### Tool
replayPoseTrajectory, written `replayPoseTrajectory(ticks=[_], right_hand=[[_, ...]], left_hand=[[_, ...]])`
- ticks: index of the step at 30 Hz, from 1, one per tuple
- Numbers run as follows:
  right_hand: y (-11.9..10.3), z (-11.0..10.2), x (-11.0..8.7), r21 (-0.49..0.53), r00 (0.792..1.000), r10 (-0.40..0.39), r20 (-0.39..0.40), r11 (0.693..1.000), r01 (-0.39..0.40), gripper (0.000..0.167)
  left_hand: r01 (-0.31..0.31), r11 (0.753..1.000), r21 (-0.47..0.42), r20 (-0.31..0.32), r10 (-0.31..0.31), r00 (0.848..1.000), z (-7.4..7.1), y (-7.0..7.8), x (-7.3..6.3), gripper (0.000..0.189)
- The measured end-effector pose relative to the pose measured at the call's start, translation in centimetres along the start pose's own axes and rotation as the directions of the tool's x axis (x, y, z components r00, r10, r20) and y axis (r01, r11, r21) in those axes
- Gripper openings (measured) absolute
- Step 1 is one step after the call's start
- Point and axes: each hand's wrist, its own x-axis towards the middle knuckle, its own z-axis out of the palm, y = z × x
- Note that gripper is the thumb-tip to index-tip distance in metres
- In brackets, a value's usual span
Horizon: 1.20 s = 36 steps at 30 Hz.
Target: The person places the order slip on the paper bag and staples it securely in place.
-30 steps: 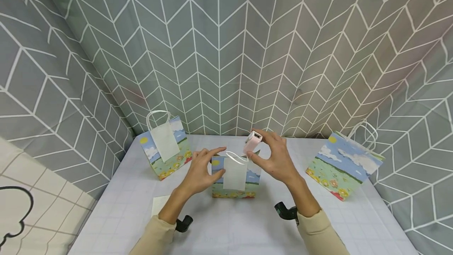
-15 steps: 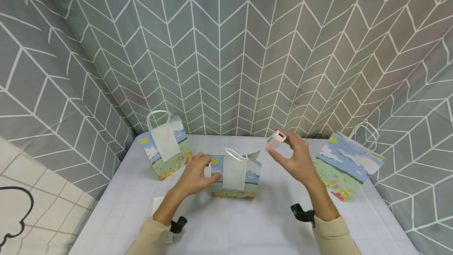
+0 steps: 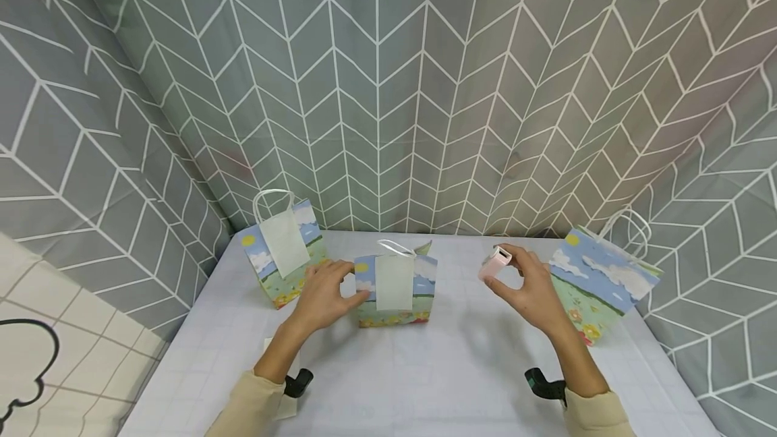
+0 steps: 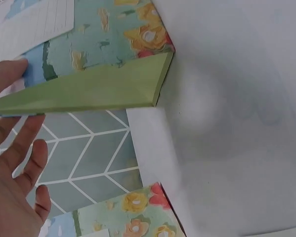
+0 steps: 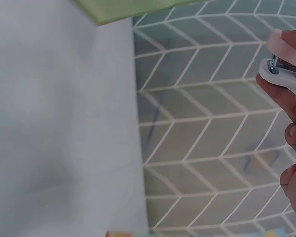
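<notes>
The left hand (image 3: 324, 295) pinches the middle bag (image 3: 423, 292) by its left side, with the thumb on the front and the fingers round the back. A white paper (image 3: 394, 282) lies flat against the front of this bag. I cannot tell if the bag's bottom touches the table (image 3: 413, 383).

The right hand (image 3: 534, 292) grips the little pink stapler (image 3: 494, 263) between thumb and fingers. The stapler is to the right of the middle bag, well apart from it, and it looks to be up off the table. In the right wrist view its mouth is a bit open, with nothing in it.

The left bag (image 3: 313, 235) has a white paper on its front too. The right bag (image 3: 601, 275) shows no paper on the side we see. A loose paper (image 3: 285, 410) lies on the table, partly under the left arm.

I think the step in hand is putting the paper on the middle bag. I cannot see a staple, so I cannot tell if that is done. If it is, the next move calls for putting the stapler down and setting the bag steady. If not, the stapler must go back to the paper's top while the left hand holds the bag.
</notes>
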Motion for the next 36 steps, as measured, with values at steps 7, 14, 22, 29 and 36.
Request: replayPoseTrajectory(ticks=[7, 14, 22, 29, 36], right_hand=[[2.2, -0.4, -1.9, -0.061, 0.993, 0.075, 0.093, 0.996, -0.07, 0.059], [4.0, -0.8, -4.0, -0.101, 0.946, 0.215, 0.242, 0.975, -0.196, 0.064], [5.4, -1.3, -5.8, -0.077, 0.861, 0.304, 0.408, 0.951, -0.299, 0.072], [5.9, -1.6, -7.0, -0.106, 0.763, 0.366, 0.532, 0.923, -0.369, 0.071], [6.5, -1.9, -8.3, -0.05, 0.707, 0.354, 0.613, 0.91, -0.412, 0.072]], left_hand=[[0.055, 0.998, 0.009, -0.062, -0.054, 0.997, -0.1, -0.6, 0.4, 0.047], [0.124, 0.992, 0.021, -0.098, -0.122, 0.988, -0.3, -1.2, 1.0, 0.047], [0.173, 0.985, 0.026, -0.185, -0.165, 0.969, -0.3, -2.2, 1.1, 0.055], [0.216, 0.976, 0.003, -0.21, -0.21, 0.955, -0.5, -2.8, 1.2, 0.055], [0.255, 0.967, -0.001, -0.199, -0.25, 0.948, -0.9, -3.4, 1.4, 0.056]])
